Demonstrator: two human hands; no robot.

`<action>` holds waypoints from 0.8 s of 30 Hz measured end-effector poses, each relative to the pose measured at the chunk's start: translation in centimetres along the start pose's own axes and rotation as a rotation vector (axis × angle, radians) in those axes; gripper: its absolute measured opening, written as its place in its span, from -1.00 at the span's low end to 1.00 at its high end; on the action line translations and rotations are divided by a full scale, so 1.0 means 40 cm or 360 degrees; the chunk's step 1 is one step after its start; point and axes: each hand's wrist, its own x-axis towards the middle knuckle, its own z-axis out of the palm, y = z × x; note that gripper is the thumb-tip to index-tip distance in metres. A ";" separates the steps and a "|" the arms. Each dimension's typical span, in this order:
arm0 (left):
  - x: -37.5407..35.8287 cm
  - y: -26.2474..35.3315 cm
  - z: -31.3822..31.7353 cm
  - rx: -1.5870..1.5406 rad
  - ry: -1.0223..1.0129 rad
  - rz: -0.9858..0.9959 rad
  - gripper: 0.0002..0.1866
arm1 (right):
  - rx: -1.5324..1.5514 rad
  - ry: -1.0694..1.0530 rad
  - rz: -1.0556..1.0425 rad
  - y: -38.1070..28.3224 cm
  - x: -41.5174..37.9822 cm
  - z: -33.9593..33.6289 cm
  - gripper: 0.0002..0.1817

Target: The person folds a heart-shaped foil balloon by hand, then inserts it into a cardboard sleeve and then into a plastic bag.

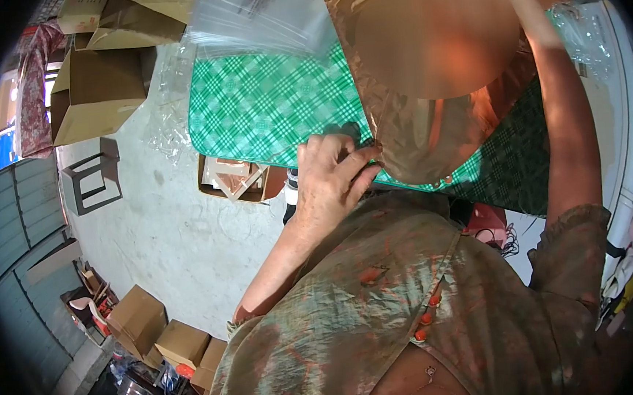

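Observation:
A shiny copper-coloured sheet (401, 144) lies over a green checked cloth (273, 105) on the table, with a blurred oval patch hiding much of it. At the sheet's lower left edge, my left hand (329, 169) has its thumb and fingers closed in a pinch on the sheet. My right forearm reaches up along the right side and curves toward the top edge, and the hand on it is outside the picture. A stack of clear plastic bags (260, 18) lies on the cloth at the top.
Open cardboard boxes (103, 84) stand at the upper left. Under the table edge is a box (238, 179) with flat pieces. A grey frame (94, 180) rests on the floor, and more cartons (138, 316) stand lower left. Crumpled clear plastic (583, 39) lies at the upper right.

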 end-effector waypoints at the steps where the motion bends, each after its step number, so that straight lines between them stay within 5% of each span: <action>1: 0.001 0.002 0.000 0.0001 0.0009 0.0019 -0.66 | 0.0030 -0.0017 -0.0001 -0.005 0.002 -0.001 -0.73; 10: -0.009 -0.011 0.030 0.0045 0.0130 0.0165 -0.77 | -0.0083 -0.0038 0.0000 -0.043 0.019 -0.008 -0.76; 21: -0.006 -0.004 0.016 -0.0031 0.0058 0.0106 -0.64 | -0.0488 0.0871 -0.0026 -0.180 -0.083 0.066 -0.75; 24: 0.003 -0.013 -0.001 -0.0062 0.0033 0.0115 -0.57 | -0.0752 0.0920 -0.0059 -0.249 -0.228 0.100 -0.55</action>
